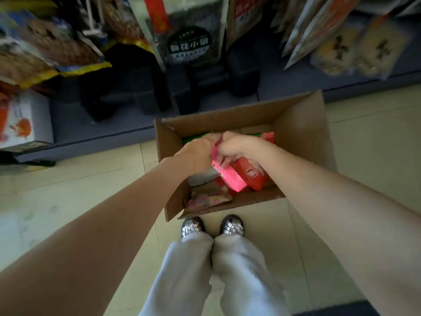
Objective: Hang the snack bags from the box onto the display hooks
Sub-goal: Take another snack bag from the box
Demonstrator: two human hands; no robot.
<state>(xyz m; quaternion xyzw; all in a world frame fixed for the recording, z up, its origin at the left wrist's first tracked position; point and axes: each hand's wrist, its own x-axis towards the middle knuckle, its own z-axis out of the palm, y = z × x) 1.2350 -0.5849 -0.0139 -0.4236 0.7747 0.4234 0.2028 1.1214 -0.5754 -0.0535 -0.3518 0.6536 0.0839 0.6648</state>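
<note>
An open cardboard box (300,124) stands on the floor in front of my feet. Both my hands are over it, meeting at the top of a bright pink snack bag (229,176). My left hand (200,151) and my right hand (232,144) both pinch the bag's upper edge, and the bag hangs tilted below them. Under it lie a red snack bag (252,173), a pale pink bag (208,199) at the near end, and green packets (191,139) at the far end. Hanging snack bags (189,37) fill the display above; the hooks are out of view.
A low grey shelf base (98,133) runs across behind the box, with black objects (141,92) on it. A white carton with orange print (20,124) sits at the left. More hanging bags (355,42) are at the upper right. Tiled floor surrounds the box.
</note>
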